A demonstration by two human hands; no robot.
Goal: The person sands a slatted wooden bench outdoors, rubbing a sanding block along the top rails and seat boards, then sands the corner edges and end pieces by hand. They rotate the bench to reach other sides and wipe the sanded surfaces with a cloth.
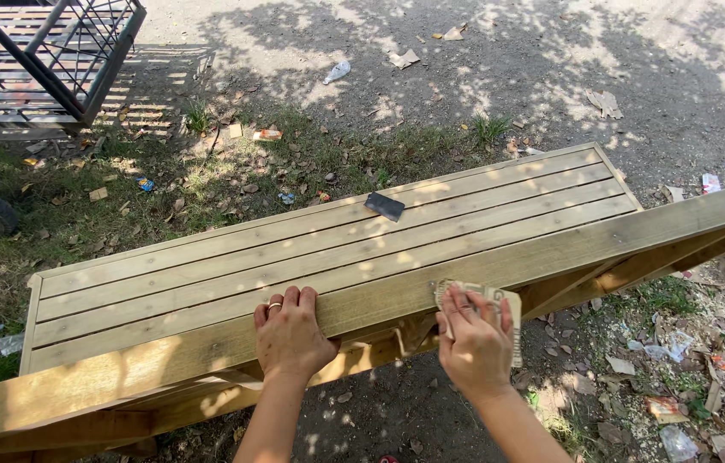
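Right hand (476, 341) presses sandpaper (500, 310) flat-fingered against the wooden beam (380, 300); left hand (291, 336) rests open beside it.

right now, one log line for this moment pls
left hand: flat on wooden beam | right hand: pressing sandpaper sheet on beam | dark sanding block: loose on slats

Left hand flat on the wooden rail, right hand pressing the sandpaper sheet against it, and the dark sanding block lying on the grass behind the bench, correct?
Not quite. The head view shows the dark sanding block lying on the bench's slatted top, not on the grass. The rest holds: left hand flat on the wooden rail, right hand pressing the sandpaper sheet against it.
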